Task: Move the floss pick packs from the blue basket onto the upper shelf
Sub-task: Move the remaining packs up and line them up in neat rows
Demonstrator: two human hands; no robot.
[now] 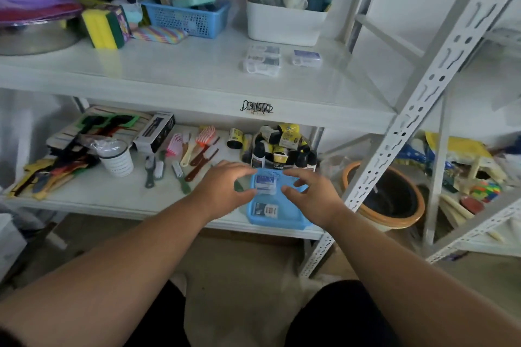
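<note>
A small blue basket (282, 221) sits at the front right of the lower shelf. Inside it, one clear floss pick pack (265, 184) lies near the far end and another (265, 209) near the front. My left hand (225, 186) reaches in from the left, thumb and fingertips at the far pack's left edge. My right hand (308, 191) hovers over the basket's right side, fingers curved and spread, holding nothing. On the upper shelf (197, 76), three packs lie flat: two (262, 62) stacked close together and one (306, 58) to their right.
A white tub (284, 27) and a blue mesh basket (186, 18) stand behind the packs on the upper shelf, with sponges at the left. Bottles (282, 149), brushes and a cup (117, 159) crowd the lower shelf. A perforated upright (417, 110) and a round pot (392, 197) stand at the right.
</note>
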